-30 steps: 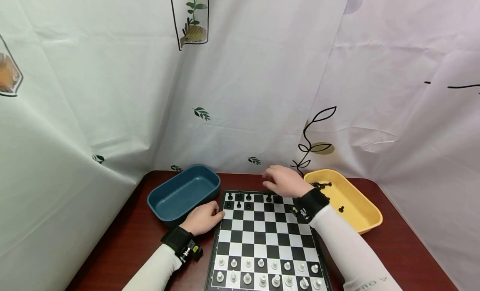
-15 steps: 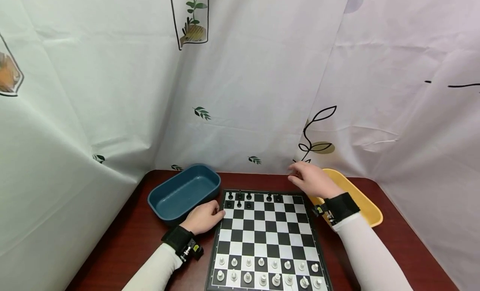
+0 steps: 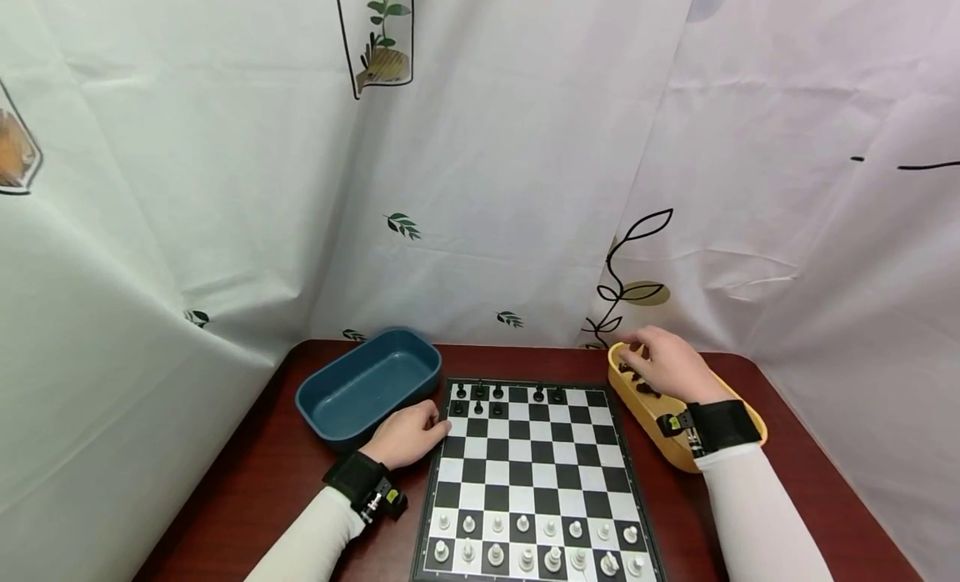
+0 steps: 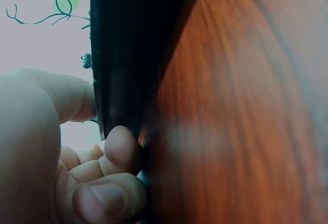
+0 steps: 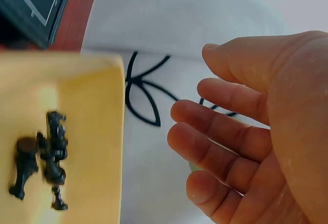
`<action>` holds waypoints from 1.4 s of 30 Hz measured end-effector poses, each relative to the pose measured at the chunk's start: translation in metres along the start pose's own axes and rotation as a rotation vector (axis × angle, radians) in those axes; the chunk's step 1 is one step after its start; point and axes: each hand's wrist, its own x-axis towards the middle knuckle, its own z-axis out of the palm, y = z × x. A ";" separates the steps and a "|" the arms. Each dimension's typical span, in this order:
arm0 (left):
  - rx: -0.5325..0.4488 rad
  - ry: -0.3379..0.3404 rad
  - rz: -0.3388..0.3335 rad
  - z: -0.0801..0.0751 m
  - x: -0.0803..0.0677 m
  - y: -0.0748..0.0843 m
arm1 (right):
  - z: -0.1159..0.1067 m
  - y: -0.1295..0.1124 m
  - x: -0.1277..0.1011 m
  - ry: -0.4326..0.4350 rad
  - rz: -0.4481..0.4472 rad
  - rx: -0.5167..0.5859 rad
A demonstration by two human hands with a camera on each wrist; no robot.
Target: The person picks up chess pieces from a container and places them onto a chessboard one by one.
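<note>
My left hand (image 3: 405, 436) grips the left edge of the chessboard (image 3: 517, 469). In the left wrist view its thumb lies over the top of the board, and curled fingers (image 4: 122, 149) press at its dark side. My right hand (image 3: 667, 361) hangs over the yellow tray (image 3: 738, 415), with loosely bent fingers (image 5: 205, 142) and nothing between them. Several black chess pieces (image 5: 55, 157) lie jumbled in that tray. On the board's far rows stand several black pieces (image 3: 480, 391), with a gap before two more at the right. White pieces (image 3: 552, 558) fill the two near rows.
A blue tray (image 3: 322, 423) stands left of the board, close beside my left hand. The reddish-brown table (image 3: 240, 474) reaches back to a white printed curtain (image 3: 510, 190). Black bands with small cameras (image 3: 723, 423) sit round both wrists.
My right hand has moved right, from the board's far edge to over the yellow tray. A black piece shows on the far row where that arm hid the squares. My left hand stays put.
</note>
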 end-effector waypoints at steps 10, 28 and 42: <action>-0.005 -0.001 0.005 0.002 0.000 -0.002 | 0.001 0.032 -0.010 -0.008 0.056 -0.036; -0.003 -0.002 0.005 0.000 0.000 0.000 | 0.014 0.063 -0.025 -0.204 0.158 0.009; -0.010 -0.001 0.005 -0.003 -0.002 0.004 | 0.015 0.060 -0.027 -0.373 0.187 0.065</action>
